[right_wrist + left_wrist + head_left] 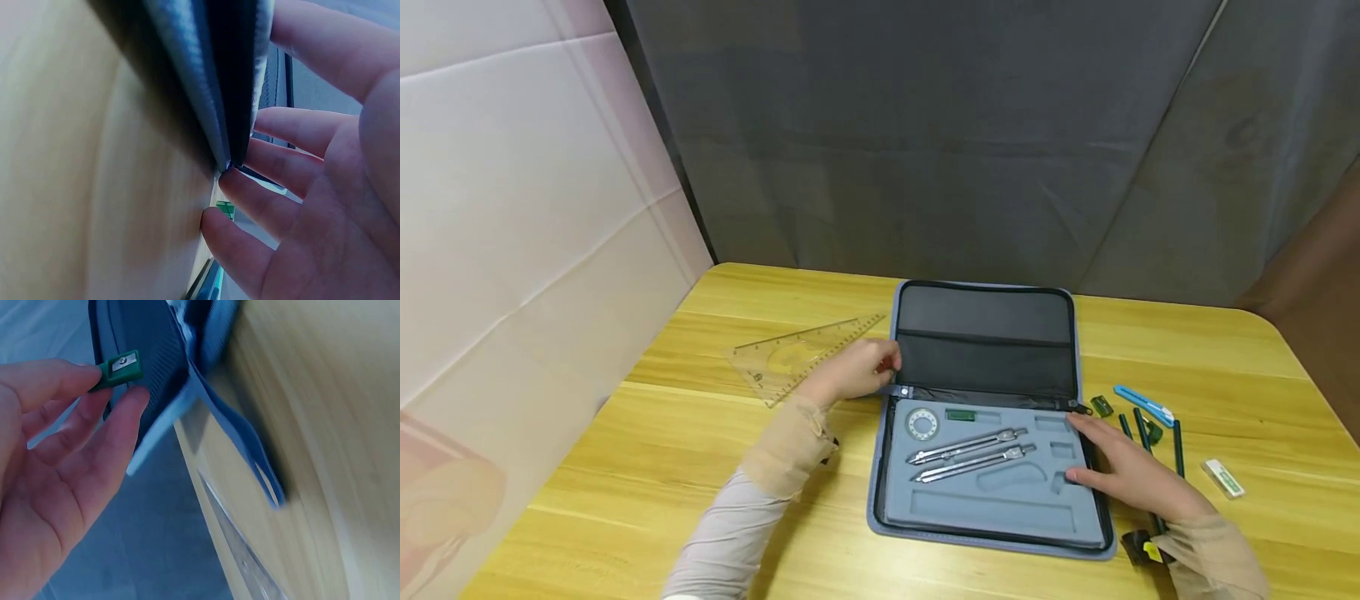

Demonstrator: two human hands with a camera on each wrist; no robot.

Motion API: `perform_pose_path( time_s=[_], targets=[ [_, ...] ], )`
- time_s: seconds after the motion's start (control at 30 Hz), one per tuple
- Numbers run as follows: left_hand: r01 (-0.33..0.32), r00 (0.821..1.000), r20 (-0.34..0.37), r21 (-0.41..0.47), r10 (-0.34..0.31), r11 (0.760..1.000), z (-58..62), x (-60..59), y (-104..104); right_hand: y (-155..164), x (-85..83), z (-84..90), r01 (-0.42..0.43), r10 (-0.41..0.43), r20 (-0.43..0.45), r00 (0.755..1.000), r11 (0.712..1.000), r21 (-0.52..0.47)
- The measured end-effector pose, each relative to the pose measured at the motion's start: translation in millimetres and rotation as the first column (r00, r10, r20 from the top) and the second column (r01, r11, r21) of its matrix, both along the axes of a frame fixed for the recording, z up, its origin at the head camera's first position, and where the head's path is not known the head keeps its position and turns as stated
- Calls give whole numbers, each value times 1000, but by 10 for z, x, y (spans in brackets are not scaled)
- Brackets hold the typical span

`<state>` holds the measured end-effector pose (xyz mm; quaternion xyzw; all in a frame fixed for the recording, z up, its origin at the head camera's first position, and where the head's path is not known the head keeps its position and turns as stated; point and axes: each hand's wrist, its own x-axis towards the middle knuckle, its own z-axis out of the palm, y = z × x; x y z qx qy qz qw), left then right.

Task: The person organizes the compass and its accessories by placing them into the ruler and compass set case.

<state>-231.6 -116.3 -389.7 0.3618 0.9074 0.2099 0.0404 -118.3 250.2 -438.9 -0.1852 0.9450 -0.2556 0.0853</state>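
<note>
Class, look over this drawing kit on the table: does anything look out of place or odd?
Yes. Several foam slots in the open case lie empty, while pencils, a blue knife and an eraser lie loose on the table to its right. The left hand pinches a green sharpener outside the case.

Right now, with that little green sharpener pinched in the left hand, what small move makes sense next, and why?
Probably carry the small green pencil sharpener, pinched in the left hand, over the open blue zip case to a small empty recess in its grey foam tray. The right hand rests on the case's right edge, and several recesses look empty.
</note>
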Motion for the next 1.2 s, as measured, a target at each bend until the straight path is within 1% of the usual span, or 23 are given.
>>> perform_pose_path(
  time_s=[0.07,0.13,0.2,0.3,0.4,0.53,0.67,0.8,0.9,1.0,1.2],
  targets=[
    [19,1000,6,13,-19,1000,-2,10,56,-2,2,0,2,-2,0,1000,1000,-1],
    [47,999,1,8,-47,999,-10,22,116,-2,4,-2,0,0,-5,1000,1000,2],
    [88,996,-15,2,-88,996,-17,36,176,-7,7,-2,1,-1,-10,1000,1000,5],
    [145,988,-59,8,-144,989,-18,56,270,-5,3,-3,0,0,-12,1000,1000,6],
    [180,980,-88,31,-177,983,-20,68,351,-12,5,7,1,-1,-9,1000,1000,3],
    [180,980,-87,38,-177,983,-33,80,434,-20,5,15,5,-5,-1,1000,1000,2],
    [169,984,-67,32,-167,985,-43,91,513,-19,7,19,10,-10,2,1000,1000,5],
    [169,986,-22,47,-168,984,-53,98,588,-20,3,22,5,-5,1,1000,1000,1],
    [171,985,-8,31,-171,985,-71,97,632,-23,-4,20,-1,1,-3,1000,1000,1],
    [180,983,-15,0,-180,984,-100,95,670,-22,-6,10,-6,6,-10,1000,1000,1],
    [201,979,32,-29,-200,979,-112,102,742,-14,-10,8,-2,2,-23,1000,1000,0]
  ],
)
